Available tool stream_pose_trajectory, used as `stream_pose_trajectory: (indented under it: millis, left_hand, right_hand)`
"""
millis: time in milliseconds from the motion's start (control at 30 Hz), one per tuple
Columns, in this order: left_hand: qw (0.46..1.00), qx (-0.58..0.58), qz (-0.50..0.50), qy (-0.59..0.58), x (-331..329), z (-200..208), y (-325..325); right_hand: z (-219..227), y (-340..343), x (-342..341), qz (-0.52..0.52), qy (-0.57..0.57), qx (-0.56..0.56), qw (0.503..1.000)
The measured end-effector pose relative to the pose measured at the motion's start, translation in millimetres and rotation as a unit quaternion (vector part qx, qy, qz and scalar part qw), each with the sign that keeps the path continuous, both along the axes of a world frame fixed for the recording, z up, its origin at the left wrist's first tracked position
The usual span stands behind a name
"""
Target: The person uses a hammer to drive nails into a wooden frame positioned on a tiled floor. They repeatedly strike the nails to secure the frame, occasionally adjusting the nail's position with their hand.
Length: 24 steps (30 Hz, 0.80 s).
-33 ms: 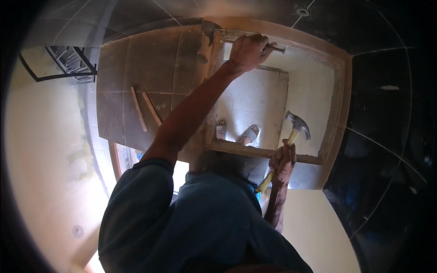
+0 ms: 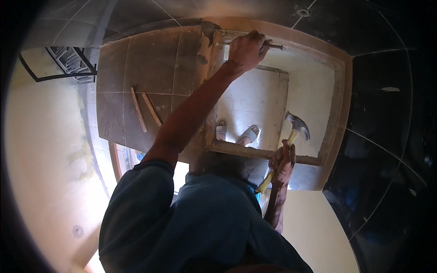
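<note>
My left hand (image 2: 247, 51) reaches to the far left corner of a rectangular cut-out and is closed around a metal chisel (image 2: 274, 46). The chisel lies nearly level, its struck end pointing right; its other end is mostly hidden by the fist. In my right hand (image 2: 283, 164), near the cut-out's front edge, is a claw hammer with a yellow handle (image 2: 293, 135). The hammer's grey head (image 2: 299, 124) is raised away from the chisel. Rough, bare edges (image 2: 255, 149) surround the cut-out, which is set in a dark tiled counter (image 2: 150, 59).
Two thin wooden strips (image 2: 139, 109) lie on the tiles at left. Through the cut-out, sandalled feet (image 2: 249, 135) show on the pale floor below. A glossy dark tiled wall (image 2: 382, 118) stands at right. At far left is a black metal frame (image 2: 68, 63).
My left hand and the chisel have shifted very slightly up and left. My right hand and the hammer stay where they were.
</note>
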<state>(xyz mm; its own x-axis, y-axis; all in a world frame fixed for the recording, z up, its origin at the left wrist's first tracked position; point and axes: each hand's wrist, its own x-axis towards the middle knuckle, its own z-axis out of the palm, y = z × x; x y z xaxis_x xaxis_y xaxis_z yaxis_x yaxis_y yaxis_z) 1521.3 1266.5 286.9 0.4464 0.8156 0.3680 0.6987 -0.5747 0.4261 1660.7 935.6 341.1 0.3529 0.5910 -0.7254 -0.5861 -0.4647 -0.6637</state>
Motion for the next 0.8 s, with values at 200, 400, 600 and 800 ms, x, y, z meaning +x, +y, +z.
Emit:
stream_pose_trajectory:
  millis: [200, 400, 600, 800]
  left_hand:
    - [0.974, -0.087, 0.127, 0.167, -42.5, -24.9, 10.6]
    - [0.967, -0.054, 0.208, 0.136, -85.8, -48.7, 0.1]
    - [0.988, -0.133, 0.033, 0.064, -60.8, 4.2, -20.3]
    - [0.974, -0.122, -0.184, 0.051, 0.2, 48.0, -48.4]
  right_hand:
    - [0.7, 5.6, 2.2, 0.016, 0.006, -0.023, 1.000]
    - [-3.7, 9.2, 2.6, 0.017, 0.007, -0.030, 0.999]
    - [-8.6, 6.1, 1.4, -0.007, 0.013, -0.009, 1.000]
    - [-8.8, 10.5, 4.0, -0.016, 0.003, -0.003, 1.000]
